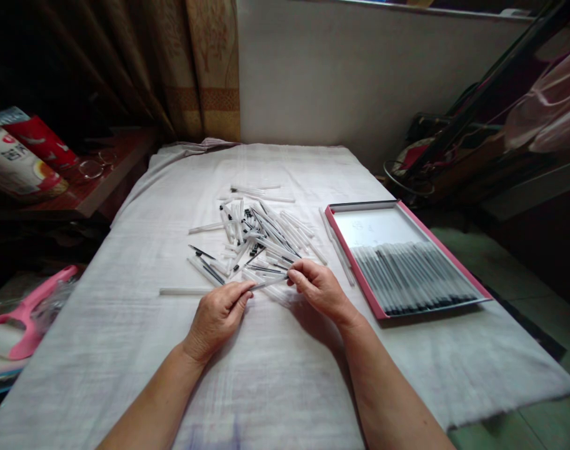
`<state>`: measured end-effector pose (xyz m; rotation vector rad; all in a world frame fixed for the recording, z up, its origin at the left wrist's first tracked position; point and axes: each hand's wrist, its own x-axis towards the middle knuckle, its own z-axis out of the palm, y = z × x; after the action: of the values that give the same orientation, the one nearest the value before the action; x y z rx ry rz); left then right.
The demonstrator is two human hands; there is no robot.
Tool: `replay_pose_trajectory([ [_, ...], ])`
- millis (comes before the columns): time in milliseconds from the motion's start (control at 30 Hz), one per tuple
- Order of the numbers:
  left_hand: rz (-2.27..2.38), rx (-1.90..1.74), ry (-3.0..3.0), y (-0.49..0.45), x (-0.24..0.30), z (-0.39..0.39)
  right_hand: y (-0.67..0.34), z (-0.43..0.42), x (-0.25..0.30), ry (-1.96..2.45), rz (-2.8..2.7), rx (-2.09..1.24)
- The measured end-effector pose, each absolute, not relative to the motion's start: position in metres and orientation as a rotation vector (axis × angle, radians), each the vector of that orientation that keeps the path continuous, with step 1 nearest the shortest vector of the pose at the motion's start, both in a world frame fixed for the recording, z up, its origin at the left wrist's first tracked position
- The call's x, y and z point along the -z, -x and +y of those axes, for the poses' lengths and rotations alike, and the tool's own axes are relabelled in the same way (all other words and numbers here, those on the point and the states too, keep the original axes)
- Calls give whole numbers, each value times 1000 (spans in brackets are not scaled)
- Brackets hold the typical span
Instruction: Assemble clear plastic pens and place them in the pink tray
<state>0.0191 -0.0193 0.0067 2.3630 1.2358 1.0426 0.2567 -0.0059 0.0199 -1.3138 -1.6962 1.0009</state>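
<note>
Head view: at the centre of the frame, just below the pile, both hands grasp one pen (pixel 269 284), which slants slightly up from left to right. The left hand (pixel 222 312) pinches its left end between thumb and fingers; the right hand (pixel 319 289) pinches the other end the same way, the fingertips covering whatever is there. The pile (pixel 289 230) fills the middle of the frame, a loose heap of clear tubes, dark refills and small black caps pointing every way. One tube (pixel 182 292) lies level just left of the left hand, and a few more sit above the heap. Right of centre, a pink-edged box (pixel 360 273) lies open, with a row of pens (pixel 414 278) side by side across its lower part, dark ends toward the bottom of the frame; its upper part shows bare white. Thin tubes (pixel 340 256) lie along the box's left edge. All this rests on a pale cloth (pixel 266 387). At the upper left, a jar (pixel 20 162) and glasses (pixel 92 169) are on a reddish table (pixel 119 172), with a curtain (pixel 210 75) at top; a pink handle (pixel 29 312) shows at the left edge.
</note>
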Motion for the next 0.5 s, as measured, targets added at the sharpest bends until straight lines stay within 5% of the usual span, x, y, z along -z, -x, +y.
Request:
replay_pose_trajectory([
  [500,1240,-1017,-2303,-19,-8,-19,-257,-6,-21,1340,-1740,-922],
])
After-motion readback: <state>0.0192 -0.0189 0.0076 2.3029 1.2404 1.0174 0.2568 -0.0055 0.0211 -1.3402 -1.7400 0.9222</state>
